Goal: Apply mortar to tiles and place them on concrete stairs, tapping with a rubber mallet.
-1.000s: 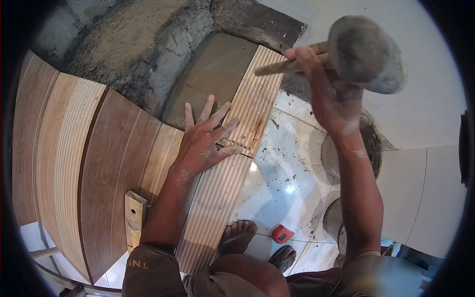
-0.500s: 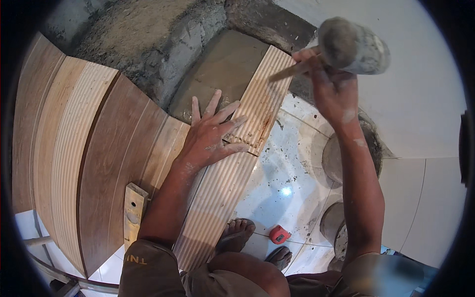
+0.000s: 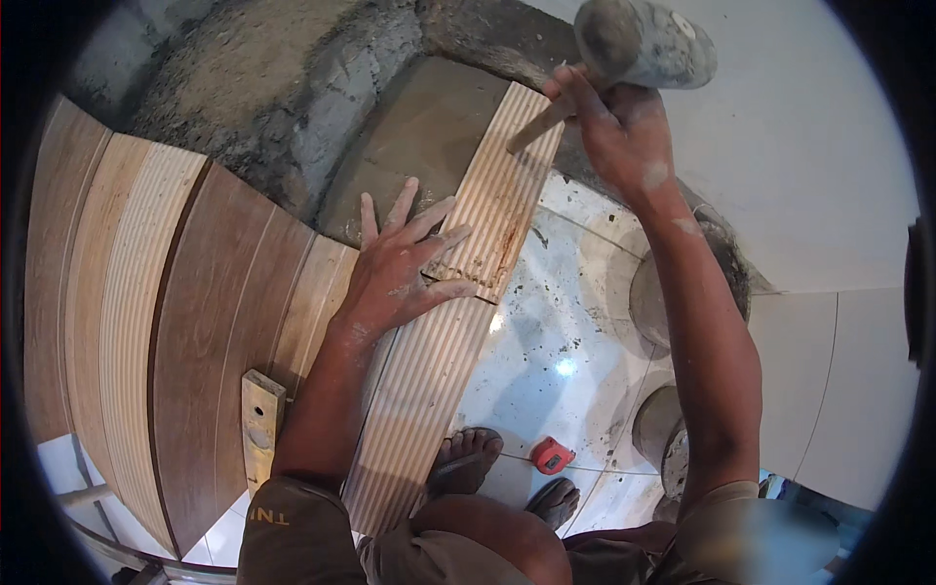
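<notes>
My right hand [image 3: 624,141] is closed round the wooden handle of a grey, mud-smeared mallet [image 3: 643,44], held over the far end of a short ribbed, wood-look tile [image 3: 507,175]. My left hand [image 3: 395,268] lies with fingers spread, thumb and index finger on that tile's near end by the joint, the other fingers reaching over the wet grey mortar bed [image 3: 400,127] beside it. A longer ribbed piece [image 3: 419,400] continues from the joint down toward my feet.
Brown wood-look steps [image 3: 205,341] fill the left, with a yellowish level [image 3: 261,424] against them. Rough concrete [image 3: 244,68] lies behind. A red tape measure [image 3: 552,454] sits on the dirty white floor [image 3: 536,351] near my feet. Grey buckets [image 3: 655,424] stand by the white wall [image 3: 799,166].
My right hand and the mallet have moved up and left, toward the far end of the short tile. My left hand stays spread in nearly the same place.
</notes>
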{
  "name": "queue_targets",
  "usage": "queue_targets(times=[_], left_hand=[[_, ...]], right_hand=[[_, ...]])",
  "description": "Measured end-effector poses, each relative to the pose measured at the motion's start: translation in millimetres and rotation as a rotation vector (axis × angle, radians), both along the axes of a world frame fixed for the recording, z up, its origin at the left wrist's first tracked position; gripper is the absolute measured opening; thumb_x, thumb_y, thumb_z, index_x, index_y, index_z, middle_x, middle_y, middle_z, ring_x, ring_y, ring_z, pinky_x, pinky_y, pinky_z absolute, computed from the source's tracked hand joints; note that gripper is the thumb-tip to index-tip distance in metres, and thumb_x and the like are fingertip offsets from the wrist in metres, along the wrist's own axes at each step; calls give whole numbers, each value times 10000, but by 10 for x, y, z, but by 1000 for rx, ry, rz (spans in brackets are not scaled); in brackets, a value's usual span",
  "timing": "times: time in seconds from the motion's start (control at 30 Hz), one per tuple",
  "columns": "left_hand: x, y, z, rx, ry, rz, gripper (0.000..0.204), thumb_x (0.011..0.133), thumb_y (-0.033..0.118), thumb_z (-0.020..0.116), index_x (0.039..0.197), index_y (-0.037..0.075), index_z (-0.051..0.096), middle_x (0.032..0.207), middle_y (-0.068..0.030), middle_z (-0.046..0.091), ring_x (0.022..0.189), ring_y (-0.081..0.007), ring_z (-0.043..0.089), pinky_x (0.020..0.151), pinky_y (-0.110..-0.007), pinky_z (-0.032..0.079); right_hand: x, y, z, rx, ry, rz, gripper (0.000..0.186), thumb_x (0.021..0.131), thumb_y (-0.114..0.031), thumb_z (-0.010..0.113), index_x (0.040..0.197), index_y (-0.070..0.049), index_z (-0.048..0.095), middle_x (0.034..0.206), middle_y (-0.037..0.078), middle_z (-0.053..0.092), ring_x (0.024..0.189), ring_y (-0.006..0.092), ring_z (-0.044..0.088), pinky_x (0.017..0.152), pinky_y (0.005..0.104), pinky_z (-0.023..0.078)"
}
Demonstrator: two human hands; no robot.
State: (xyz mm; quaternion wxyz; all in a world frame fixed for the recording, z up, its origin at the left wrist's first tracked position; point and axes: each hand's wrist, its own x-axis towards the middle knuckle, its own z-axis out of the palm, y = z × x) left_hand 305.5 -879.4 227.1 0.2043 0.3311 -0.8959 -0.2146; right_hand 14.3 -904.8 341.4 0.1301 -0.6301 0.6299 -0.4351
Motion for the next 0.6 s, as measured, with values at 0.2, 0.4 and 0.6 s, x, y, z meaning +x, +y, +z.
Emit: queue_targets(times=[0.2, 0.4, 0.6], left_hand=[[-120, -38, 22, -5, -18, -10, 706, 737, 534, 890, 1341, 199, 747, 1593, -56, 549, 1599, -393, 287, 1256, -747, 0], [-209, -43, -43, -34, -52, -51, 702, 726, 507, 912, 1330, 189, 751, 1577, -53, 571, 1585, -402, 317, 1258, -729, 49], [-137, 80, 53, -92, -101, -17, 803, 713, 478, 936, 1422, 190, 692, 1630, -96, 507, 1591, -425, 298, 1261, -726, 72]], right_hand=[[-22, -30, 72, 38, 166, -63, 333, 1072, -327, 672, 1104, -16, 786, 930, 47, 802, 778, 89, 670, 721, 281, 541], [-51, 23, 60, 98, 59, -49, 340, 1037, -349, 691, 1135, -33, 769, 876, 99, 782, 697, 174, 695, 756, 363, 560], [-70, -23, 325, 11, 170, -39, 361, 1022, -350, 677, 1150, -21, 750, 992, 180, 769, 902, 302, 757, 857, 437, 562]])
